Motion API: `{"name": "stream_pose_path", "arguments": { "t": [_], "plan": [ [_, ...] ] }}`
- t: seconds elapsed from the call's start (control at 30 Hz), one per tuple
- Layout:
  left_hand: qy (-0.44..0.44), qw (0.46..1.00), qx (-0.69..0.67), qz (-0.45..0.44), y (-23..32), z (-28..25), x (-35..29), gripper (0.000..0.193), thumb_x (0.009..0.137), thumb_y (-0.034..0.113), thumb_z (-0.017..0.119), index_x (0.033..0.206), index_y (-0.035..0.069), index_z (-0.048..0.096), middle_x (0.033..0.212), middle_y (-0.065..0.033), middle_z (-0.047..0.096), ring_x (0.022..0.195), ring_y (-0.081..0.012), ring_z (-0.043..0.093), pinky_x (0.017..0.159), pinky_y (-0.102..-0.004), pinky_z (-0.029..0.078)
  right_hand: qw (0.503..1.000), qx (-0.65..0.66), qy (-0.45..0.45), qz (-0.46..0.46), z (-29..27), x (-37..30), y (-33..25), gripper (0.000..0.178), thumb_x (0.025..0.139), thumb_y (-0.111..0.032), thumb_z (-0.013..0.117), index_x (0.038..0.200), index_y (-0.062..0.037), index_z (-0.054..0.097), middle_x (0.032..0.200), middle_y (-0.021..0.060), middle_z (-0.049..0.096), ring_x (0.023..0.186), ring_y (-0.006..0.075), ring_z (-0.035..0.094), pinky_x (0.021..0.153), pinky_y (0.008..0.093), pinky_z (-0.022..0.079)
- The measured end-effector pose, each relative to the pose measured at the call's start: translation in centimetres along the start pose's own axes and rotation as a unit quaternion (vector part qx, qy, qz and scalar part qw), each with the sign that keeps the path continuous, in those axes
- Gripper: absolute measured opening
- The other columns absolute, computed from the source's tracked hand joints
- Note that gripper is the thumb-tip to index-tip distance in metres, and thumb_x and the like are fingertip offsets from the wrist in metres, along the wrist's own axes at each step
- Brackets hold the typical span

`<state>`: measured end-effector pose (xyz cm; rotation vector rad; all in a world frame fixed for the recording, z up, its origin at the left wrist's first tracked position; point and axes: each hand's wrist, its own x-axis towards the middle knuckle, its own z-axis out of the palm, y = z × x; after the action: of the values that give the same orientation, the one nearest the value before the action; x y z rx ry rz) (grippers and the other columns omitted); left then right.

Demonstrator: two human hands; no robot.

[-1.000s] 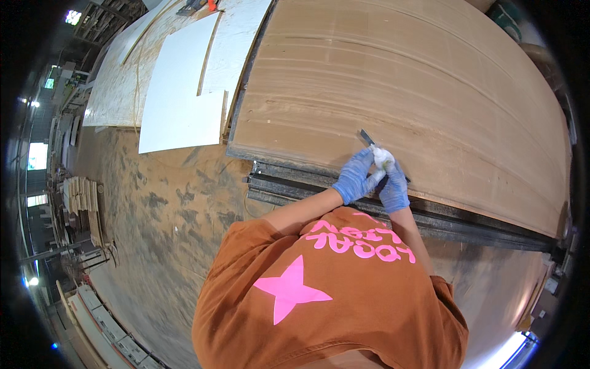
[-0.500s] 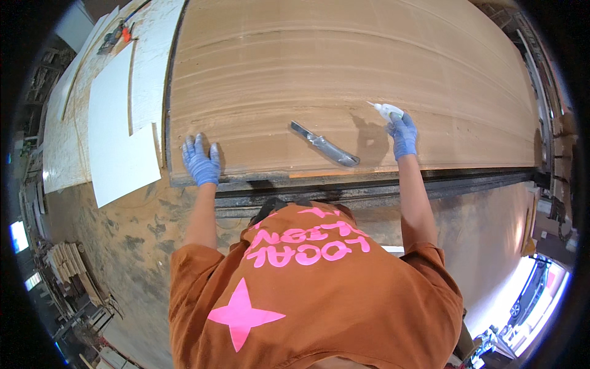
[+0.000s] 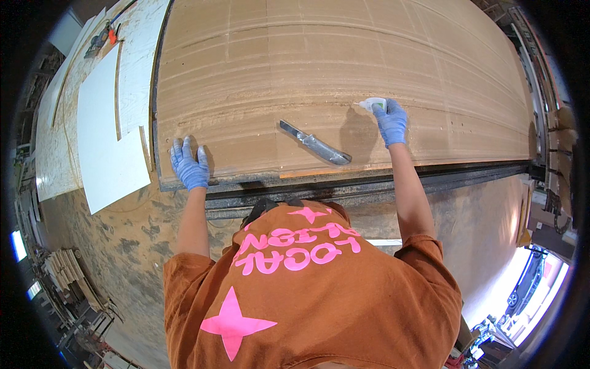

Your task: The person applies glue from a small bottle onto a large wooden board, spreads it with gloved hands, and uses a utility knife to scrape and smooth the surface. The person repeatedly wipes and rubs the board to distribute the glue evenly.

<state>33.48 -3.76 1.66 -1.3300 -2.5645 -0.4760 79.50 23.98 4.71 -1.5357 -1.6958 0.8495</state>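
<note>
A large brown wooden board (image 3: 246,74), streaked with pale lines and grooves, lies in front of me. Gloved in blue, my left hand (image 3: 189,163) rests flat near its front left corner, fingers stretched out. My right hand (image 3: 391,122), in a matching glove, grips a small white bottle (image 3: 372,104) with a narrow nozzle. The nozzle points left, close above a rough groove; whether it touches the wood I cannot tell. Between my hands lies a utility knife (image 3: 319,146) with a grey handle, its dark blade toward the upper left.
Left of the board, white sheets (image 3: 110,147) lie on a worn white surface. A tool with an orange part (image 3: 109,38) sits at the far left. Dark rails (image 3: 344,190) run along the board's front edge. Stacked wood strips (image 3: 74,277) stand at lower left.
The bottle has swung from pointing up-left to lying nearly level, and my right hand has shifted slightly left. My left hand stays on the board. The whole view has shifted a little.
</note>
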Motion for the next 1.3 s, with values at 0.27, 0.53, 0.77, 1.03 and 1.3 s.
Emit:
{"name": "stream_pose_path", "arguments": {
  "t": [0.27, 0.53, 0.77, 1.03, 1.3],
  "plan": [
    [0.007, 1.000, -0.005, 0.004, 0.1, 0.1, 0.1, 0.051, 0.086, 0.036, 0.064, 0.130, 0.012, 0.058, 0.142, -0.0196, 0.046, 0.132, -0.0420, 0.040, 0.111, -0.0489, 0.030, 0.998, -0.060, -0.008, 0.005, 0.0, 0.2, -0.7, 0.024, 0.082, -0.013, 0.072, 0.099, 0.0027, 0.065, 0.089, 0.0109, 0.071, 0.077, 0.0139, 0.064, 0.070, 0.0288, 0.051],
    [0.008, 1.000, -0.010, 0.001, -0.2, 0.3, -0.1, 0.051, 0.087, 0.037, 0.064, 0.131, 0.012, 0.058, 0.144, -0.0195, 0.044, 0.133, -0.0417, 0.038, 0.112, -0.0487, 0.029, 0.996, -0.077, 0.040, -0.024, -0.4, 0.2, -1.2, 0.024, 0.076, -0.019, 0.074, 0.089, -0.0014, 0.067, 0.081, 0.0153, 0.069, 0.071, 0.0240, 0.066, 0.068, 0.0347, 0.052],
    [0.005, 1.000, -0.011, -0.002, 0.0, 0.1, 0.0, 0.052, 0.087, 0.037, 0.063, 0.132, 0.012, 0.057, 0.146, -0.0192, 0.042, 0.134, -0.0418, 0.037, 0.112, -0.0487, 0.029, 0.992, -0.106, 0.056, -0.033, -1.1, 0.7, 0.1, 0.027, 0.075, -0.023, 0.074, 0.090, -0.0013, 0.067, 0.080, 0.0166, 0.068, 0.071, 0.0284, 0.066, 0.067, 0.0362, 0.052],
    [0.006, 1.000, -0.009, -0.003, 0.0, 0.1, -0.1, 0.052, 0.087, 0.037, 0.062, 0.132, 0.011, 0.057, 0.144, -0.0200, 0.044, 0.133, -0.0419, 0.038, 0.111, -0.0489, 0.030, 0.984, -0.163, 0.057, -0.033, -2.0, 0.7, -0.1, 0.025, 0.079, -0.016, 0.072, 0.098, -0.0007, 0.066, 0.086, 0.0134, 0.071, 0.074, 0.0184, 0.066, 0.071, 0.0313, 0.052],
    [0.010, 1.000, -0.009, 0.003, -0.1, 0.1, -0.1, 0.051, 0.087, 0.036, 0.062, 0.131, 0.011, 0.057, 0.144, -0.0197, 0.044, 0.132, -0.0415, 0.039, 0.111, -0.0488, 0.030, 0.984, -0.170, 0.055, -0.010, -2.9, 0.9, -0.5, 0.024, 0.079, -0.017, 0.073, 0.097, -0.0016, 0.067, 0.086, 0.0139, 0.071, 0.075, 0.0202, 0.067, 0.071, 0.0324, 0.052]
  ]
}}
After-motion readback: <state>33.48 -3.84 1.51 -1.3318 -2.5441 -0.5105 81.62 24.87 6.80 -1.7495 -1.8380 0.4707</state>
